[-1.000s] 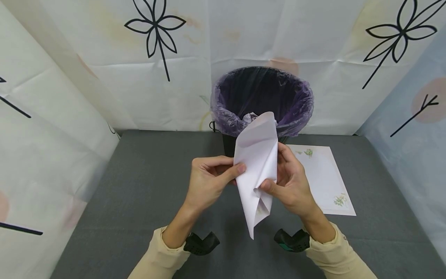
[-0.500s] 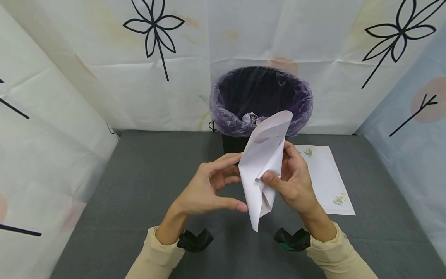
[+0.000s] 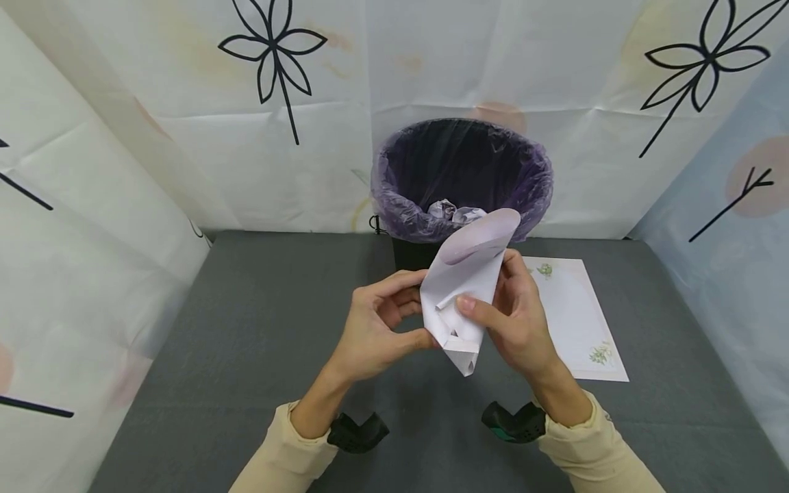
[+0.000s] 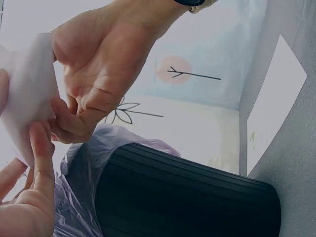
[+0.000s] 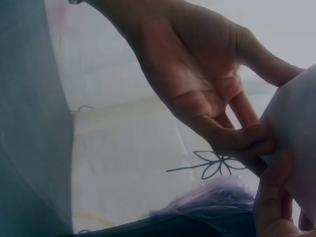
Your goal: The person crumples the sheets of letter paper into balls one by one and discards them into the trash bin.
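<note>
A white sheet of paper rolled into a paper cone [image 3: 470, 263] is held up between both hands, its rounded open end tilted up and right. Its lower end is bent over into a short folded tip. My right hand [image 3: 519, 325] grips the cone from the right, thumb pressed on the front and fingers behind. From the left, my left hand [image 3: 377, 332] holds the cone's edge, thumb at the lower fold and fingers reaching behind. In the left wrist view, fingertips of both hands meet at the back of the paper [image 4: 30, 94].
Behind the cone stands a black bin [image 3: 414, 255] with a purple plastic liner [image 3: 401, 212]. Crumpled paper [image 3: 442, 209] lies inside it. A flat sheet with printed green sprigs [image 3: 579, 322] lies on the grey table [image 3: 259, 356] at right. Patterned cloth walls [image 3: 185, 164] enclose the table.
The cone's long pointed bottom has been folded up, so the cone is shorter. My left hand let go, opened wide, then closed in on the lower left edge. The right hand keeps its grip.
</note>
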### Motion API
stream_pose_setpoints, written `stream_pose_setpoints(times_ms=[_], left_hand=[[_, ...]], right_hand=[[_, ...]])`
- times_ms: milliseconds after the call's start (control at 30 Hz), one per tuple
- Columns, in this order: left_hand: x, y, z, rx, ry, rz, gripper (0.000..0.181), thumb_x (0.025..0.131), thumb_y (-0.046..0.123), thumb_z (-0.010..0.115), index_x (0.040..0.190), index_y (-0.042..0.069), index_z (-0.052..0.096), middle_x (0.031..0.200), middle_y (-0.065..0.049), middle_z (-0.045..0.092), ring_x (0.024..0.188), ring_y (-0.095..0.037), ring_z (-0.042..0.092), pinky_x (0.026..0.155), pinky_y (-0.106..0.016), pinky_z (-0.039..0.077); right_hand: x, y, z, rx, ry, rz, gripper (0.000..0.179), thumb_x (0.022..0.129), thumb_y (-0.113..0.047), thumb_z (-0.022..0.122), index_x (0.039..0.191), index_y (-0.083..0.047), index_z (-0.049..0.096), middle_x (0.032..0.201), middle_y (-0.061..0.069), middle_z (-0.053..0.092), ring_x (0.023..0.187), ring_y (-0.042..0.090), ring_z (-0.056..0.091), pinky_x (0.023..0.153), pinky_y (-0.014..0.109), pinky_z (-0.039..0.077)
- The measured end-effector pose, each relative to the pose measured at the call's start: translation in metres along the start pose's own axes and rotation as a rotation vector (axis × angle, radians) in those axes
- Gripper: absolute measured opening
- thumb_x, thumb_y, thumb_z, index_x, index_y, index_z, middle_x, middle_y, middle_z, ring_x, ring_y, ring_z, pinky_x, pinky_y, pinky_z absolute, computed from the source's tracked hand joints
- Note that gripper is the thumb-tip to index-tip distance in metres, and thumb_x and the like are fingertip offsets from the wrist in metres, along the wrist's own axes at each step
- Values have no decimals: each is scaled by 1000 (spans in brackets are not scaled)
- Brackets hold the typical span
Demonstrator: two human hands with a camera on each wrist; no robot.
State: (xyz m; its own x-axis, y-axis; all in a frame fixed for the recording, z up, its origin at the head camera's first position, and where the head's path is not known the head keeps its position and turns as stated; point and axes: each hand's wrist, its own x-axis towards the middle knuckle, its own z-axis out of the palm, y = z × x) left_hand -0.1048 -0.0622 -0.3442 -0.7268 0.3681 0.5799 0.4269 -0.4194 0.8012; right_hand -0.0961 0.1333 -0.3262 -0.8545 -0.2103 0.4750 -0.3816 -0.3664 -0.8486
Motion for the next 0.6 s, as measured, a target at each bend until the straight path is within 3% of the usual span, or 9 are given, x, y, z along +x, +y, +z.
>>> stream_pose_setpoints(times_ms=[200, 333, 433, 600], left_hand=[[-1, -3, 3, 9, 36, 7, 77, 85, 30, 86, 127, -24, 51, 121, -43, 55, 104, -20, 67, 87, -37, 58], [0, -3, 6, -12, 55, -8, 77, 85, 30, 85, 128, -25, 50, 122, -42, 55, 106, -20, 66, 89, -38, 58], [0, -2, 8, -28, 86, -35, 81, 85, 32, 86, 127, -26, 49, 123, -41, 56, 106, -20, 67, 90, -37, 58], [1, 0, 10, -64, 148, -93, 79, 83, 29, 87, 125, -26, 50, 118, -32, 61, 102, -20, 68, 88, -33, 58]], right_hand=[[1, -1, -2, 21, -31, 4, 50, 86, 18, 52, 129, -5, 43, 129, 15, 51, 113, 23, 55, 87, 30, 56], [2, -1, -5, 22, -64, 2, 45, 91, 15, 56, 129, -5, 43, 129, 16, 50, 111, 22, 58, 83, 29, 57], [2, -1, -7, 7, -89, -1, 44, 94, 12, 57, 132, -5, 43, 131, 17, 47, 112, 23, 57, 84, 29, 57], [1, -1, -9, 9, -133, -9, 44, 98, 12, 46, 139, -5, 39, 134, 15, 44, 118, 22, 50, 93, 29, 53]])
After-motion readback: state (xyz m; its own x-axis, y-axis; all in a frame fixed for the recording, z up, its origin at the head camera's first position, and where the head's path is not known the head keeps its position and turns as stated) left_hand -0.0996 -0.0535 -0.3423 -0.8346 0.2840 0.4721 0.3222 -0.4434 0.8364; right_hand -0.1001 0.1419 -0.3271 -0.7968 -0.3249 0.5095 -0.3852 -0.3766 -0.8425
